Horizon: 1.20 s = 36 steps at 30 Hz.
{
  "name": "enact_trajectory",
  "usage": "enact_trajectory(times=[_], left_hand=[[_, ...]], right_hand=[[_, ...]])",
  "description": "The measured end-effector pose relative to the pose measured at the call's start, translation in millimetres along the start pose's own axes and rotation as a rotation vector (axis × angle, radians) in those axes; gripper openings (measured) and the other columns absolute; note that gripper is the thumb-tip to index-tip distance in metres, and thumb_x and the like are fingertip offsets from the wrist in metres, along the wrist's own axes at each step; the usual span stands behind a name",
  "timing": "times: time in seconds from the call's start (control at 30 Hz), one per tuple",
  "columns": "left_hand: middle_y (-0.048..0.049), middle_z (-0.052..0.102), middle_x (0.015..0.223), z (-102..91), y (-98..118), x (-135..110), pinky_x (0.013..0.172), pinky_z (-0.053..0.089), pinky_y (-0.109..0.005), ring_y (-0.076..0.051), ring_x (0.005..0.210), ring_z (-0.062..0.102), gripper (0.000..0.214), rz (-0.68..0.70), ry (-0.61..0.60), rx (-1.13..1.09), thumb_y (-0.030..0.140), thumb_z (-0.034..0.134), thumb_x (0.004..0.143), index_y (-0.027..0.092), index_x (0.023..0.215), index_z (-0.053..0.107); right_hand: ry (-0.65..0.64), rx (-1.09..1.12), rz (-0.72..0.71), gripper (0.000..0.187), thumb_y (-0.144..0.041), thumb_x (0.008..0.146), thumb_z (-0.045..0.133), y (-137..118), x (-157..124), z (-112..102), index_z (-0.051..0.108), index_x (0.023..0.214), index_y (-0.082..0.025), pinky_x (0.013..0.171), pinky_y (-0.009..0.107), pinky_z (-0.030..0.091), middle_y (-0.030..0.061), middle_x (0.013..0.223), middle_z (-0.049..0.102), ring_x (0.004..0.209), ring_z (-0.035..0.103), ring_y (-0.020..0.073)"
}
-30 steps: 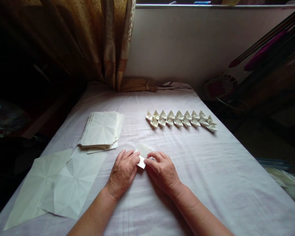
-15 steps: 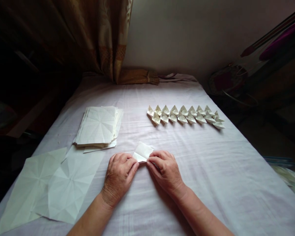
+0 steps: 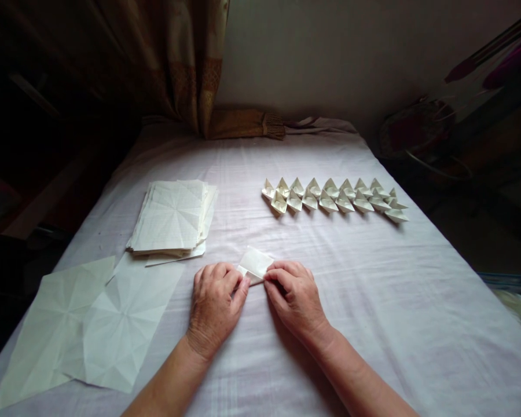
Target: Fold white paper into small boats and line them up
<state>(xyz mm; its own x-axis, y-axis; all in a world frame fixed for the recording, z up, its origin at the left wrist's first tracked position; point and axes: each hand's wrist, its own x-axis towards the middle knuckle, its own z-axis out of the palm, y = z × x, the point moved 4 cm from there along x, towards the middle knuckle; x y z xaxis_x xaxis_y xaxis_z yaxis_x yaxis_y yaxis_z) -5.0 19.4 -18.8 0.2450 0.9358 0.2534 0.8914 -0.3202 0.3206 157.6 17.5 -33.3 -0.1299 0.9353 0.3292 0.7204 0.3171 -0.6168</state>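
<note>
A small white piece of folded paper (image 3: pixel 255 262) lies on the cloth in front of me, its near edge turned up in a narrow fold. My left hand (image 3: pixel 217 304) pinches its left near corner, the thumb pressing on the fold. At the right corner, my right hand (image 3: pixel 296 295) grips the paper between thumb and curled fingers. The fingertips cover parts of both corners.
Left of my hands rises a stack of creased paper sheets (image 3: pixel 169 217). Loose creased sheets (image 3: pixel 113 324) overlap nearer me. Several small folded paper boats (image 3: pixel 330 197) stand in two rows at right. A curtain (image 3: pixel 195 69) hangs over the far edge of the cloth-covered surface (image 3: pixel 373 301).
My left thumb has moved up onto the fold at the paper's near edge. My right hand keeps its hold. The whole view has shifted slightly.
</note>
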Motion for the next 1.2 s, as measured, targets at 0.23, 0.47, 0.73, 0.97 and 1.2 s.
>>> enact_trajectory(times=[0.23,0.47,0.73,0.97,1.2], left_hand=[[-0.0044,0.063,0.087,0.4,0,0,0.081,0.038,-0.038,-0.022,0.086,0.053,0.022,0.004,0.005,-0.009,0.030,0.053,0.092,0.021,0.074,0.061],[-0.0051,0.064,0.091,0.6,1,1,0.082,0.039,-0.039,-0.023,0.089,0.053,0.020,-0.015,0.017,-0.029,0.028,0.057,0.090,0.021,0.072,0.060],[-0.0061,0.065,0.097,3.1,-1,0,0.085,0.039,-0.040,-0.024,0.095,0.054,0.019,-0.005,0.007,-0.051,0.027,0.057,0.091,0.020,0.073,0.061],[-0.0062,0.065,0.100,2.2,0,0,0.087,0.040,-0.040,-0.024,0.097,0.055,0.019,-0.015,0.001,-0.049,0.027,0.059,0.090,0.020,0.071,0.059],[-0.0065,0.064,0.102,5.0,-2,-1,0.087,0.040,-0.040,-0.025,0.099,0.055,0.019,-0.035,-0.004,-0.037,0.027,0.060,0.089,0.021,0.071,0.059]], right_hand=[[0.002,0.066,-0.098,0.032,-0.009,0.086,0.048,5,-8,-7,0.067,0.105,-0.025,0.085,0.035,0.047,0.0052,0.106,0.070,0.099,0.062,0.0201],[-0.073,-0.084,-0.220,0.030,-0.016,0.093,0.050,-2,-14,-10,0.069,0.113,-0.029,0.090,0.038,0.045,0.0053,0.116,0.067,0.106,0.058,0.0210],[-0.079,-0.182,-0.269,0.030,-0.017,0.095,0.049,-11,-14,-11,0.068,0.117,-0.026,0.086,0.036,0.041,0.0068,0.113,0.067,0.103,0.056,0.0220],[-0.087,-0.256,-0.256,0.029,-0.018,0.094,0.052,-13,-17,-5,0.067,0.118,-0.026,0.085,0.034,0.038,0.0077,0.112,0.066,0.102,0.055,0.0214],[-0.089,-0.252,-0.247,0.029,-0.018,0.093,0.053,-14,-17,-5,0.067,0.117,-0.025,0.086,0.035,0.038,0.0079,0.112,0.065,0.102,0.054,0.0224]])
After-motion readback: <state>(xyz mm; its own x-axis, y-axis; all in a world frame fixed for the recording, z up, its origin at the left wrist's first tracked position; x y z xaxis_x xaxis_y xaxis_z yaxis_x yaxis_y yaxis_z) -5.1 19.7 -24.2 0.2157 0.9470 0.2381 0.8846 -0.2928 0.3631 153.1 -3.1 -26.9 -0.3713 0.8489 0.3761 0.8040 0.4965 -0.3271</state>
